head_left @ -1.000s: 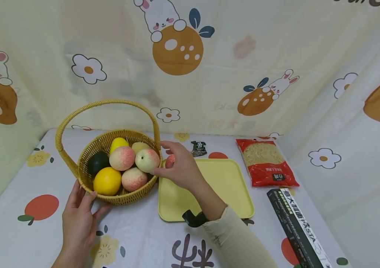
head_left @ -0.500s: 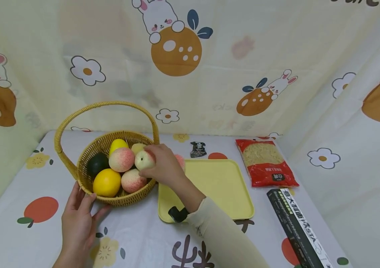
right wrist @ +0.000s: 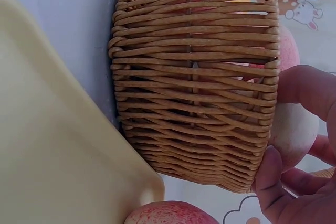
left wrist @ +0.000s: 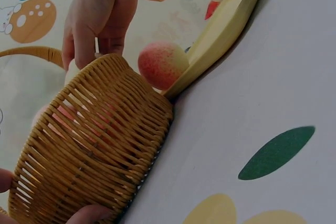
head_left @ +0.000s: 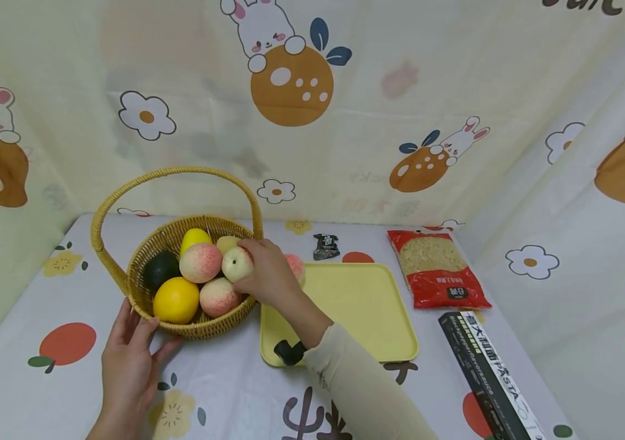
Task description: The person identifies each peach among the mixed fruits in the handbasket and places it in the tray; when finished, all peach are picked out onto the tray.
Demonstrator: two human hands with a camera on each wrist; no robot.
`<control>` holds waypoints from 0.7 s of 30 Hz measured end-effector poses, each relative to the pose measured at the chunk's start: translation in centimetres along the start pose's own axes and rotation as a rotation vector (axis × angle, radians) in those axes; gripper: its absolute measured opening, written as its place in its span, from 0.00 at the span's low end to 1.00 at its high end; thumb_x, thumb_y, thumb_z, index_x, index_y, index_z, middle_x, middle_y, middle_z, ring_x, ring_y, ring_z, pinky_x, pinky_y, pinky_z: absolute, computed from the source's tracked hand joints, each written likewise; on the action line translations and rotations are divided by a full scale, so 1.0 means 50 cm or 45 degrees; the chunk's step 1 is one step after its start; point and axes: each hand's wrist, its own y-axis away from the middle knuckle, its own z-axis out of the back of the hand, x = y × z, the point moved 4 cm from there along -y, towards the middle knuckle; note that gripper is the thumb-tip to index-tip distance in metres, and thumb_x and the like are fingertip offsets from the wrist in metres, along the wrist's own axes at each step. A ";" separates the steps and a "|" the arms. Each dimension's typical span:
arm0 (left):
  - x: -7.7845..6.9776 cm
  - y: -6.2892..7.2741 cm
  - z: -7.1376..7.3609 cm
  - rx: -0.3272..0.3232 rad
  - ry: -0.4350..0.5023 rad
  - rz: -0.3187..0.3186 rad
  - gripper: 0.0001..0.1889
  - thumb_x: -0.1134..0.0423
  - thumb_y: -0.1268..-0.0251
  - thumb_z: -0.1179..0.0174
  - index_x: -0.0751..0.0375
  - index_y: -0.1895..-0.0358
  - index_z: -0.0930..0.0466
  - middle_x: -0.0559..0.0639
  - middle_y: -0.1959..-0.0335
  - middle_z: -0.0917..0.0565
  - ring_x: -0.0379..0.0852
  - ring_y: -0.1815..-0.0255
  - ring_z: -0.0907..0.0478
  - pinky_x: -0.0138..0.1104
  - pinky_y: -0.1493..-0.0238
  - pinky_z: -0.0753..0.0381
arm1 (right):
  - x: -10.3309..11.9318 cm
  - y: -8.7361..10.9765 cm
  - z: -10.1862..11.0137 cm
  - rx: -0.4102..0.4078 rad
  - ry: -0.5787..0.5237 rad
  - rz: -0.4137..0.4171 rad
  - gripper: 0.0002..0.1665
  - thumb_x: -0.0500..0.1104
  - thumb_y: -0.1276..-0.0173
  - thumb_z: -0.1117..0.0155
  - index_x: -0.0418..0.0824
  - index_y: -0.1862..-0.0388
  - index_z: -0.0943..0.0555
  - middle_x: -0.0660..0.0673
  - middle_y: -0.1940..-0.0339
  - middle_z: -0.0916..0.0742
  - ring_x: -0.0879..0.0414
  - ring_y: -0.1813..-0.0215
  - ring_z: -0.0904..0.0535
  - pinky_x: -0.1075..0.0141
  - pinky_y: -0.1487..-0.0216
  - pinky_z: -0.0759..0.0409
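A wicker basket (head_left: 205, 330) with a tall handle stands at the left, filled with fruit. My right hand (head_left: 271, 272) reaches over its right rim and grips a pale peach (head_left: 236, 264) inside. In the right wrist view, fingers and thumb close round that peach (right wrist: 294, 132) at the rim. My left hand (head_left: 129, 366) holds the basket's front left side, with fingertips against the wicker wall. Another pink peach (left wrist: 161, 65) rests at the far left corner of the yellow tray (head_left: 356, 311), partly hidden in the head view behind my right hand.
In the basket lie two more peaches (head_left: 200, 263), an orange (head_left: 176, 299), a dark green fruit (head_left: 161, 270) and yellow fruit (head_left: 195, 237). A small black packet (head_left: 326, 246) lies behind the tray. To the right are a red bag (head_left: 444, 272) and a black pasta box (head_left: 491, 376).
My right hand has moved left from beside the tray's peach to the basket and taken hold of the pale peach. The left hand has stayed on the basket.
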 end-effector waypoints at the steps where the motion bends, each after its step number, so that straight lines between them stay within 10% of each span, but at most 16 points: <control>1: 0.000 0.000 0.000 -0.001 -0.002 0.000 0.35 0.56 0.14 0.50 0.20 0.16 0.53 0.36 0.11 0.51 0.52 0.15 0.41 0.43 0.49 0.11 | -0.001 0.000 0.000 -0.003 -0.006 0.001 0.48 0.40 0.47 0.17 0.48 0.25 0.23 0.41 0.32 0.18 0.47 0.36 0.22 0.55 0.39 0.16; 21: 0.001 -0.001 0.002 0.005 0.005 0.000 0.35 0.56 0.15 0.49 0.19 0.17 0.52 0.35 0.11 0.51 0.51 0.15 0.41 0.40 0.52 0.09 | -0.054 0.042 0.085 -0.139 -0.168 0.126 0.44 0.42 0.49 0.18 0.46 0.29 0.20 0.42 0.36 0.15 0.47 0.40 0.18 0.49 0.43 0.14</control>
